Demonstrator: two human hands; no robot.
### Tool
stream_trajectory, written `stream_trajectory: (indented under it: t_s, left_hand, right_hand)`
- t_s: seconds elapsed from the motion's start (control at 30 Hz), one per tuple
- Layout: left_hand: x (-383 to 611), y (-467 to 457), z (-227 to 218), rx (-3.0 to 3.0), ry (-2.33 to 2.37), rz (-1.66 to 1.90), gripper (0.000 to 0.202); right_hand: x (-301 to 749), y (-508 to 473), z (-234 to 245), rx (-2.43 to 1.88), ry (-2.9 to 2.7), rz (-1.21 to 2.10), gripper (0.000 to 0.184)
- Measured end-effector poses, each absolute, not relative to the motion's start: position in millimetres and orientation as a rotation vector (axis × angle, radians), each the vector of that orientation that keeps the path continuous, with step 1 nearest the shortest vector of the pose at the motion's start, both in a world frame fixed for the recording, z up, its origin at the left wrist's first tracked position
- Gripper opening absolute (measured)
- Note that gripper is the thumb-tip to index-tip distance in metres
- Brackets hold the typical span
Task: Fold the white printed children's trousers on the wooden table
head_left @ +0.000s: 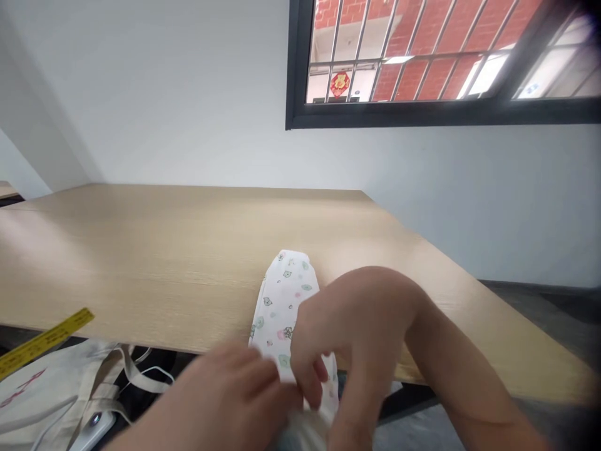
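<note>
A small white cloth item (283,294) printed with little green and pink shapes lies across the near edge of a light wooden table (178,250), one end on the tabletop and the other hanging toward me. My right hand (357,332) curls over its near end, fingers pinched on the fabric. My left hand (235,394) comes in from below, blurred, fingers closed against the same end of the cloth.
A cream tote bag (61,388) with straps lies below the table's near edge at left, with a yellow tape measure (44,341) over it. A white wall and a barred window (422,56) stand behind the table.
</note>
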State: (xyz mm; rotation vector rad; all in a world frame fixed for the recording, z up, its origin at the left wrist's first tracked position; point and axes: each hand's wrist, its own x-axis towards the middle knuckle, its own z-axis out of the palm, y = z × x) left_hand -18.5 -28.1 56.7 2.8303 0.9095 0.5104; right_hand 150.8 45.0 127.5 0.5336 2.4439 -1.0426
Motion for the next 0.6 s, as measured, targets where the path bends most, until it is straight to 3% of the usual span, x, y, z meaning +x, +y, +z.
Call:
stream_trajectory:
  t_s: [0.2, 0.43, 0.6]
  left_hand:
    - [4, 86, 84, 2.727, 1.404, 0.195, 0.019]
    - [24, 179, 36, 2.694, 1.511, 0.129, 0.026]
    - [30, 164, 9, 2.721, 1.700, 0.257, 0.033]
  right_hand:
    - [167, 113, 123, 1.022, 2.603, -0.691, 0.033]
    - [175, 192, 64, 1.439, 2.462, -0.578, 0.015]
    - [172, 200, 47, 1.576, 2.500, -0.321, 0.020]
